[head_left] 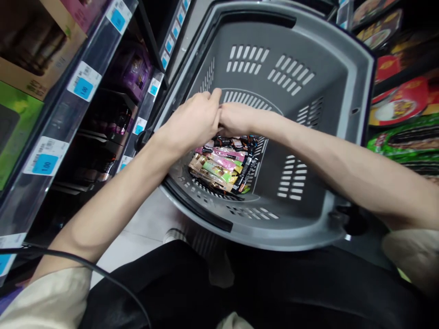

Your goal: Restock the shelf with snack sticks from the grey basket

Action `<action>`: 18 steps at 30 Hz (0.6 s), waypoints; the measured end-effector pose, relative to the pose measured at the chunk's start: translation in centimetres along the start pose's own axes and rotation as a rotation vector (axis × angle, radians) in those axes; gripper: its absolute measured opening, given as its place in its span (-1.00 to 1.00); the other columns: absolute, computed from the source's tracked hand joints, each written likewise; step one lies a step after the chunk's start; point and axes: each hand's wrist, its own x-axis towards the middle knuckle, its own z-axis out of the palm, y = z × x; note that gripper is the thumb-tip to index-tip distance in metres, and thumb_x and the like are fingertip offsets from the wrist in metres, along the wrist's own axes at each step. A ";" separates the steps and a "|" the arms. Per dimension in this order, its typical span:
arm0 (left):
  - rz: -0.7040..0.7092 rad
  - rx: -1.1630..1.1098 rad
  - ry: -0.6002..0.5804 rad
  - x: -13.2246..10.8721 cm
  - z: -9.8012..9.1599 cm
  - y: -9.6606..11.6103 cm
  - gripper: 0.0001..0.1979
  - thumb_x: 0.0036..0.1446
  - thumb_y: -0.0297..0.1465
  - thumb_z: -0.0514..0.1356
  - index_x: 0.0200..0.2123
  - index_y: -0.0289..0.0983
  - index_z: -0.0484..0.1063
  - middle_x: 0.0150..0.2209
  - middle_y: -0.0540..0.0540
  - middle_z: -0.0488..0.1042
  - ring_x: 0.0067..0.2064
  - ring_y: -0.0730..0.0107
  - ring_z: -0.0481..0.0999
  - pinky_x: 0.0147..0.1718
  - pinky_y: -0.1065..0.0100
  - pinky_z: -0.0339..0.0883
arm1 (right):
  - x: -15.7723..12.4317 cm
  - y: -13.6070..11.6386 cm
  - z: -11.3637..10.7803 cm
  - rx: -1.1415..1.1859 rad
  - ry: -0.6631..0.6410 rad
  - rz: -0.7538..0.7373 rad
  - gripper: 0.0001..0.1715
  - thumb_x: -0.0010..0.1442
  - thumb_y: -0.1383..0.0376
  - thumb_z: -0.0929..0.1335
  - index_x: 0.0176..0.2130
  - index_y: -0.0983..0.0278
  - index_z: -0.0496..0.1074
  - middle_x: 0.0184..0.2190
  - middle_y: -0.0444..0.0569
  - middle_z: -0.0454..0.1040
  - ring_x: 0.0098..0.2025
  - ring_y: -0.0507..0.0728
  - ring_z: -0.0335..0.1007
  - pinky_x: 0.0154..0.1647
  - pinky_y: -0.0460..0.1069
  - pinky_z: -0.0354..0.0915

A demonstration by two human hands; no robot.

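Observation:
A deep grey shopping basket with slotted walls fills the middle of the view. On its floor, toward the left, lie several small snack packets in pink, green, yellow, brown and black wrappers. My left hand hangs over the basket's left side with its back up and fingers curled. Against its fingertips is my right hand, also closed, just above the black packets at the pile's far end. The hands touch or nearly touch, and whatever their fingers hold is hidden between them.
Shelves with price tags and boxed goods run along the left. Red and green packaged food stands at the right. A black cable crosses my left arm. My legs in black trousers are below the basket, over a pale floor.

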 end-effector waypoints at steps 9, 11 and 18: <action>-0.012 -0.774 0.242 1.1 0.2 -1.5 -0.57 0.34 -0.16 0.28 0.16 -0.26 0.40 -0.10 -0.17 0.60 0.15 0.04 0.60 0.30 -0.02 0.40 | -3.5 -3.0 -6.4 0.099 0.369 -0.069 -0.66 0.32 0.04 0.42 -0.03 0.16 0.61 0.18 0.01 0.50 0.46 0.43 0.07 0.23 0.31 0.32; -0.009 -0.950 0.211 1.1 0.0 -1.3 -0.62 0.31 -0.16 0.33 0.06 -0.25 0.44 -0.22 -0.12 0.60 0.01 0.12 0.65 0.19 0.01 0.51 | -3.7 -3.4 -6.4 0.066 0.456 -0.069 -0.60 0.33 -0.02 0.42 0.00 0.15 0.60 0.22 0.02 0.47 0.46 0.45 0.07 0.21 0.32 0.32; -0.045 -1.145 0.338 1.3 -0.4 -0.5 -0.56 0.29 -0.15 0.36 0.07 -0.28 0.39 -0.11 -0.17 0.65 -0.04 0.15 0.69 0.02 0.07 0.61 | -5.4 -4.3 -6.4 0.124 0.735 0.053 -0.38 0.39 -0.08 0.36 0.31 0.08 0.39 0.31 0.21 0.33 0.46 0.46 0.11 0.16 0.29 0.42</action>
